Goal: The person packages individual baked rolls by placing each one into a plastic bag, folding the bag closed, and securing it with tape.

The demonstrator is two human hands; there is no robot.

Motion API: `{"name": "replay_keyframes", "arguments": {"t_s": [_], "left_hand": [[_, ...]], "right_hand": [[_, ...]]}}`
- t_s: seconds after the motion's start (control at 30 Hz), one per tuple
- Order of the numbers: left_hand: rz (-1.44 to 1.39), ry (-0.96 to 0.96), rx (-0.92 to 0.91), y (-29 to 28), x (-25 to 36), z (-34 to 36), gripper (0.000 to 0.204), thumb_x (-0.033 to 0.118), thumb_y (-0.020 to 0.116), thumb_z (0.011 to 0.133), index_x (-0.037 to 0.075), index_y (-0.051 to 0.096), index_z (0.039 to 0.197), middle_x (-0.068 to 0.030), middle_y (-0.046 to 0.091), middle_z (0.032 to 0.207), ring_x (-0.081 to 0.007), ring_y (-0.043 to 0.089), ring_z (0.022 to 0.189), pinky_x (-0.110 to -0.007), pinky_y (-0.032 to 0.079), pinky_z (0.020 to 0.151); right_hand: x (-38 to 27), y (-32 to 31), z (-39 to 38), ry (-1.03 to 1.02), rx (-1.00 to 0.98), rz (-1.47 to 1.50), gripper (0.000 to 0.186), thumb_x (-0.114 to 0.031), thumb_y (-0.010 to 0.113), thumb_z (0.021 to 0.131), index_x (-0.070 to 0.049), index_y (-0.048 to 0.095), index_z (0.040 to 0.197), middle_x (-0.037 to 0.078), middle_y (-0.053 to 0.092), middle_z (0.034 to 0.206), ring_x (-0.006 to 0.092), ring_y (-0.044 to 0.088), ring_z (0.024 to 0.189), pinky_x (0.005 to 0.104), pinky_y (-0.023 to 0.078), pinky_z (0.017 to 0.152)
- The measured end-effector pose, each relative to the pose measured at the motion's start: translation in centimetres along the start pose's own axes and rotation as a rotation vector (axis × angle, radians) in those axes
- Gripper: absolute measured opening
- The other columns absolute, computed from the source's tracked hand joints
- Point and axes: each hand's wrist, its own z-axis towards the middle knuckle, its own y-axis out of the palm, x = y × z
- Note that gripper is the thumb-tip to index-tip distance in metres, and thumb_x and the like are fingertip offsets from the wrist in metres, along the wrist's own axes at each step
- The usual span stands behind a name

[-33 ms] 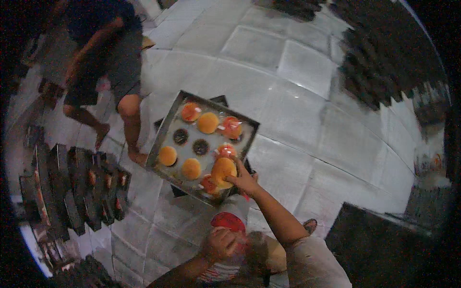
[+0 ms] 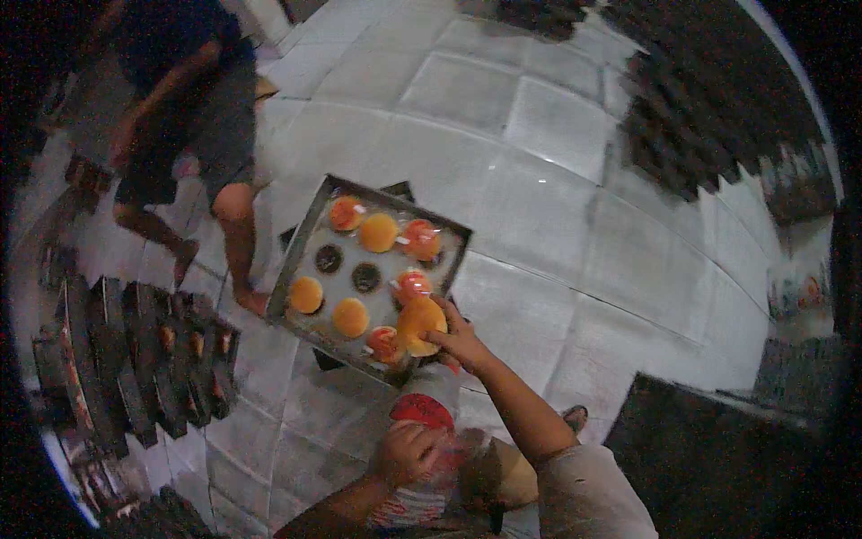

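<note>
My right hand [image 2: 453,337] grips a golden bun [image 2: 418,325] at the near right corner of a metal tray [image 2: 300,246]. Other round buns lie in the tray: golden ones [image 2: 378,232], red-topped ones [image 2: 421,239] with a shiny clear covering, and dark round spots or pieces [image 2: 366,277]. The tray rests on a dark square object [image 2: 395,189], mostly hidden beneath it. Below it, my left hand [image 2: 409,454] is curled on a red and white plastic bag [image 2: 422,409] by my legs.
A barefoot co-worker [image 2: 224,153] stands at upper left. Stacked dark pans [image 2: 126,359] stand at left, more dark stacks [image 2: 673,117] at upper right on the tiled floor [image 2: 548,216]. A dark flat surface [image 2: 700,449] lies at lower right.
The view has shifted slightly, moving the tray and co-worker a little left in the picture. The bun in my right hand sits slightly farther right relative to the tray.
</note>
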Motion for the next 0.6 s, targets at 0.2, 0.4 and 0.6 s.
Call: {"name": "replay_keyframes", "arguments": {"t_s": [0.2,0.4,0.6], "left_hand": [[0.103,0.171,0.123,2.8,2.6,0.3,0.020,0.011,0.063,0.072,0.008,0.063,0.092,-0.0077,0.059,0.079,-0.0253,0.058,0.076,-0.039,0.045,0.073],[-0.047,-0.019,0.009,2.4,4.3,-0.4,0.020,0.010,0.058,0.081,0.004,0.063,0.099,-0.0099,0.061,0.087,-0.0244,0.059,0.082,-0.036,0.044,0.075],[-0.509,-0.029,-0.133,-1.7,12.8,-1.1,0.023,0.013,0.047,0.092,-0.002,0.059,0.105,-0.0107,0.054,0.099,-0.0178,0.053,0.094,-0.028,0.040,0.084]], "right_hand": [[-8.2,-3.6,-16.7,0.090,0.317,0.533,0.082,-0.006,0.068,0.074,-0.019,0.019,0.139,0.012,0.045,0.123,0.0260,0.051,0.109,0.0383,0.047,0.087],[-8.8,-2.8,-31.6,-0.044,0.485,0.619,0.083,-0.004,0.067,0.074,-0.020,0.020,0.140,0.011,0.044,0.126,0.0246,0.049,0.111,0.0382,0.043,0.092],[-13.1,-4.2,-39.5,-0.500,0.507,0.826,0.059,-0.025,0.055,0.086,-0.012,0.028,0.137,0.011,0.045,0.126,0.0262,0.044,0.118,0.0425,0.041,0.096]]}}
